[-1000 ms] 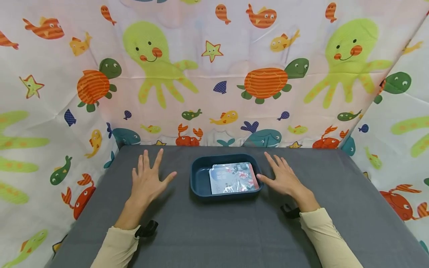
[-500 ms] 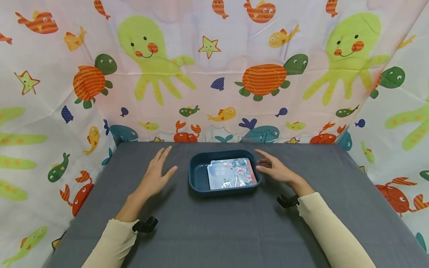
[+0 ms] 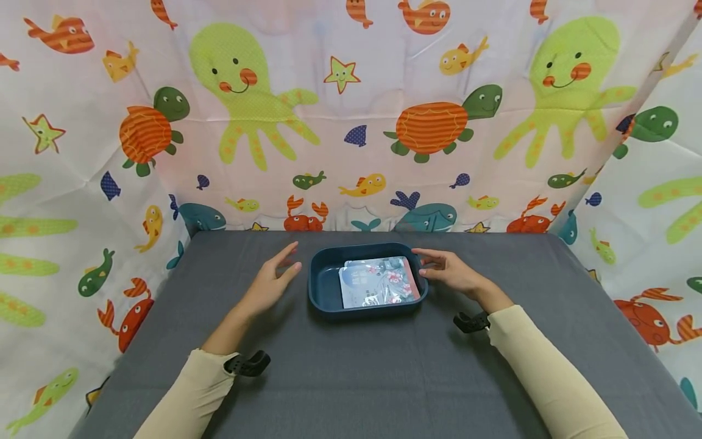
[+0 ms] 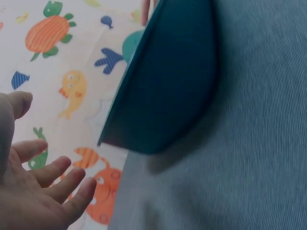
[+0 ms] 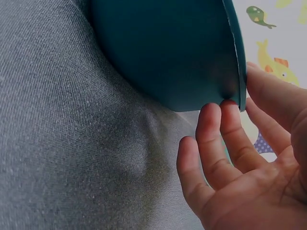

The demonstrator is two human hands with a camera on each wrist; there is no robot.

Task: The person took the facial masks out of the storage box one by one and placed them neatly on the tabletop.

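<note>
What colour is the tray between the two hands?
The tray is dark blue; the head view shows it best.

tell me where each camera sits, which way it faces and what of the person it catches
Head: on the head, facing forward and down at the tray and table; left hand, right hand and both sleeves show.
Left wrist: at that wrist, facing the tray's outer wall; the left hand shows, apart from it.
Right wrist: at that wrist, facing the tray's other end; the right hand shows at its rim.
Shared: both wrist views show the tray and patterned curtain.
</note>
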